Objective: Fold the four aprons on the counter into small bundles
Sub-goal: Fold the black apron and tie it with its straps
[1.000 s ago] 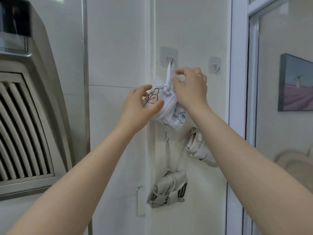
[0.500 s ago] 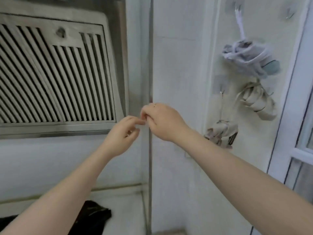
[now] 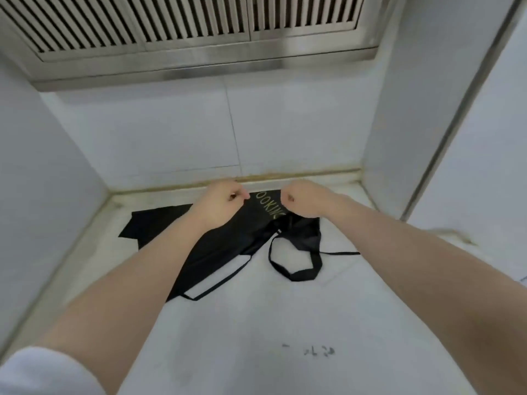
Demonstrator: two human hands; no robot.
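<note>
Both hands — left hand (image 3: 221, 205), right hand (image 3: 306, 199) — pinch the far edge of a crumpled black fabric apron (image 3: 228, 243) with pale lettering — thin straps loose on the white counter (image 3: 256, 323).

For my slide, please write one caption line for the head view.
Both hands, left hand and right hand, reach the black apron on the white counter.

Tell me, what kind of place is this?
Probably a home kitchen: a slatted metal range hood hangs over a white counter set in a tiled alcove, and a black apron lies on that counter.
</note>
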